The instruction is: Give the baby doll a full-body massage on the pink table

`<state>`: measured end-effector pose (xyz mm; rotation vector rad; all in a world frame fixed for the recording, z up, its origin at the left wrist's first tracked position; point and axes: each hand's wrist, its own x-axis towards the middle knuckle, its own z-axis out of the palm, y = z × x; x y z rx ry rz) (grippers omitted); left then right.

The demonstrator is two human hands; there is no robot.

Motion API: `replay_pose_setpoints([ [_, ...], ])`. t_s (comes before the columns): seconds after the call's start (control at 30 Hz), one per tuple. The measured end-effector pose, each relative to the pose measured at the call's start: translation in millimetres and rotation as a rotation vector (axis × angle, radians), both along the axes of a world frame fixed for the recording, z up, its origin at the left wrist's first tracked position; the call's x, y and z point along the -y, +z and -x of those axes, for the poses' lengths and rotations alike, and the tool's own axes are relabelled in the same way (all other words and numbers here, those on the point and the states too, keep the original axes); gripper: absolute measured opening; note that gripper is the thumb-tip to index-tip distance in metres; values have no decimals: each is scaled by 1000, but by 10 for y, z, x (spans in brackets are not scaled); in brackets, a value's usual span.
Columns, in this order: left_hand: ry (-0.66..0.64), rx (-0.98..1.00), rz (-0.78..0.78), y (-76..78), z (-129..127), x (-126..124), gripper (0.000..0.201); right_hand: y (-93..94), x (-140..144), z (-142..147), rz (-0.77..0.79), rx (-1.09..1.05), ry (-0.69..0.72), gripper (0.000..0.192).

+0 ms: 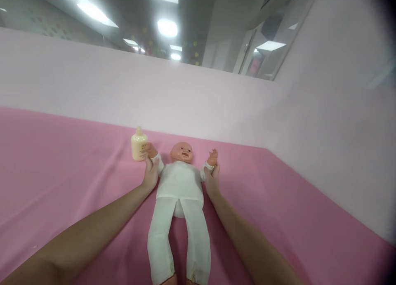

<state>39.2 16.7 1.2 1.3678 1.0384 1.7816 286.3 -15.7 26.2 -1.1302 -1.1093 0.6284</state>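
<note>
Much of the view is filled by a smooth, pale wall, into which a dark, glossy glass panel is set; bright rectangular and rounded lights are seen in it. Below the wall, a broad surface is covered by a pink sheet, softly creased at the left. On this sheet a baby doll is laid face up, its head nearest the wall. It is dressed in a white cloth top and straight-legged white trousers, marked by brownish stains near the ankles; its rounded, bald head is moulded smooth and shiny. One doll forearm is gripped by the left hand, the other by the right hand, fingers curled round each. Beside the left hand, a rounded, cream-coloured pump bottle is stood upright, partly overlapped by a doll hand.
</note>
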Motion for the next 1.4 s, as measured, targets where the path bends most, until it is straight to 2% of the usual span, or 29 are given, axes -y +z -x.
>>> replay_pose_setpoints([
  [0.2, -49, -172, -29, 52, -49, 55, 54, 3, 29, 15, -52, 168, 98, 57],
  [0.37, -143, -436, -37, 32, -65, 29, 49, -29, -47, -20, -47, 462, 198, 43],
  [0.5, -158, -481, -35, 28, -65, 15, 49, -69, -97, -32, -103, 546, 212, 44],
  [0.93, -197, -440, -53, 42, -69, 6, 47, 4, -68, 31, -140, 493, 223, 41],
  [1.03, -165, -456, -77, 43, -72, 21, 46, -12, -67, 23, -124, 495, 222, 38],
  [1.13, -131, -388, -92, 47, -79, 46, 45, -31, -57, 14, -103, 469, 195, 39],
  [1.4, -80, -122, 8, 47, -75, 79, 45, 2, 3, -1, 14, 136, 86, 52],
])
